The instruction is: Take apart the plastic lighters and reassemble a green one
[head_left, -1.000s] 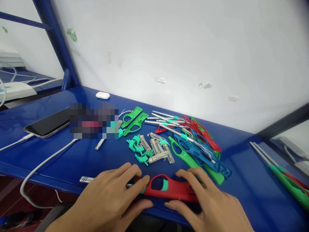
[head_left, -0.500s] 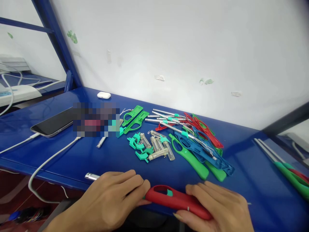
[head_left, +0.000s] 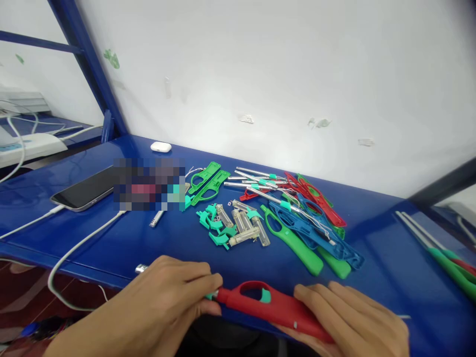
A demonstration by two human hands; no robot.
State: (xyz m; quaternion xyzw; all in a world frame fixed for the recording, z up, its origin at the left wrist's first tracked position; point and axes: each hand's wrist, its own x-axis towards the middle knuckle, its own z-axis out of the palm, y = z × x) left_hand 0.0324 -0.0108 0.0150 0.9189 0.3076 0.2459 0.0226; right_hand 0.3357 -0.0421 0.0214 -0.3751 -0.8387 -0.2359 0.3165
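Observation:
Across the front edge of the table lies a red long-necked gas lighter (head_left: 273,305), held in both hands. My right hand (head_left: 357,317) is wrapped round the butt of its handle. Its teal trigger (head_left: 265,296) shows in the finger loop. My left hand (head_left: 167,297) is closed over the metal neck, whose silver tip (head_left: 140,268) pokes out past the knuckles. A teal collar (head_left: 210,296) shows between the left fingers and the red body. Beyond the hands lie teal triggers (head_left: 217,223) and clear fuel tanks (head_left: 243,228).
Green shell halves (head_left: 211,186), metal tubes with wires (head_left: 256,181) and blue shells (head_left: 316,230) are heaped mid-table. Assembled lighters (head_left: 451,267) lie at the right edge. A phone (head_left: 87,188), a white cable (head_left: 74,245) and a white earbud case (head_left: 161,147) occupy the left.
My left hand has shifted slightly left along the lighter, uncovering the red collar end and teal piece. My right hand has moved a little to the right.

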